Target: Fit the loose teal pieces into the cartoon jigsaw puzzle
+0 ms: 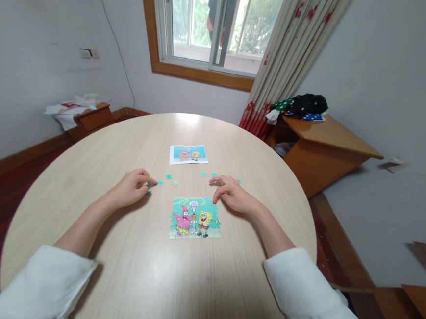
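Observation:
The jigsaw puzzle (195, 219), a cartoon picture in teal, pink and yellow, lies flat on the round table, mostly joined, its edges uneven. Left of it, my left hand (133, 188) rests low with the index finger stretched out. That fingertip touches or nearly touches a loose teal puzzle piece (160, 183). Another teal piece (149, 192) shows beside the thumb, partly covered. To the upper right of the puzzle, my right hand (232, 194) hovers with fingers apart and nothing visible in them. Close to its fingertips lies a teal piece (203, 175); others are partly hidden behind the hand.
A printed reference picture (189, 154) lies beyond the puzzle. Between my hands are a teal piece (169, 177) and a pale green piece (174, 184). The round wooden table (151, 282) stands before a window and curtain (292, 43). Clothes lie on a wooden cabinet (332, 139) at right.

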{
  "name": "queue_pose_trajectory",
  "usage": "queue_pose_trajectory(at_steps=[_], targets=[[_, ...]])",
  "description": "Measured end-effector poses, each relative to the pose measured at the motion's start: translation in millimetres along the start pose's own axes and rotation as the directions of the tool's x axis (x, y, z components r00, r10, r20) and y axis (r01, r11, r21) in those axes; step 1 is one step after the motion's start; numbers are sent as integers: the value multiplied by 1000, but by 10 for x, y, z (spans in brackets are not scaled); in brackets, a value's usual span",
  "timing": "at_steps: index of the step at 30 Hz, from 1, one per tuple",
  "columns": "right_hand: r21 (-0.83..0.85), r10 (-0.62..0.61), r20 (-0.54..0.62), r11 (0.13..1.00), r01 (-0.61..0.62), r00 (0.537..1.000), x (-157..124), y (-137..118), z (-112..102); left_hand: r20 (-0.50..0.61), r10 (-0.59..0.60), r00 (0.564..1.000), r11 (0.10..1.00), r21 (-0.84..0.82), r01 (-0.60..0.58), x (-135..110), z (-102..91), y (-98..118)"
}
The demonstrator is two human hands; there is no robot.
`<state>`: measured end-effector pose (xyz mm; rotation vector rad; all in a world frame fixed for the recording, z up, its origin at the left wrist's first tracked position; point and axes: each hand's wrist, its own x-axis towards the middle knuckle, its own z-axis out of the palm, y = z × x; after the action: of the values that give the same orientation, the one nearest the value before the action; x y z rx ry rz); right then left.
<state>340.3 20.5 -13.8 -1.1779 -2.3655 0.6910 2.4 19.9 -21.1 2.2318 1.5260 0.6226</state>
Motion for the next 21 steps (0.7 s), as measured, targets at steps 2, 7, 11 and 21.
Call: queue_pose_trajectory(at_steps=[2,7,11,21], targets=[[2,23,-40,1000,-23,999,8,7,4,-13,4,1000,1000,6,-4,0,2,-4],[-32,81,-68,996,-83,994,12,0,-1,-17,-1,1000,1000,18,1,1,9,-4],[-42,62,-53,997,-65,997,-1,-7,-16,-21,3,1000,1000,12,-3,2,11,0],[-33,47,-25,998,-48,999,-11,-8,-13,-78,21,997,1000,9,-20,2,35,-45]])
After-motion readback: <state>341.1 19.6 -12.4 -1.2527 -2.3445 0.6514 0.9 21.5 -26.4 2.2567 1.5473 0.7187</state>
